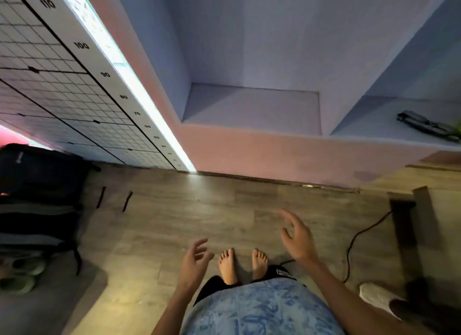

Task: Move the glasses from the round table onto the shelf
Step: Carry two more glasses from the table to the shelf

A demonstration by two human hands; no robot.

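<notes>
left hand (193, 262): fingers spread, holding nothing | right hand (298, 237): fingers spread, holding nothing | pale lilac built-in wall shelf (252, 110): well beyond the fingertips | dark folded glasses (427, 126): on shelf's right compartment, far right of right fingers

A person stands barefoot, both bare forearms held out low in front of the body. The left hand (193, 261) hangs at about hip level, palm turned inward, its fingers (200, 246) loosely spread and slightly curled, its grip empty. The right hand (298, 237) is held a little higher and farther forward, palm facing inward toward the left, fingers (289, 216) parted and gently bent, thumb apart from them, likewise holding nothing. The two hands are well apart. Both bare feet (243, 263) stand side by side, toes pointing forward, between and below the hands.
</notes>
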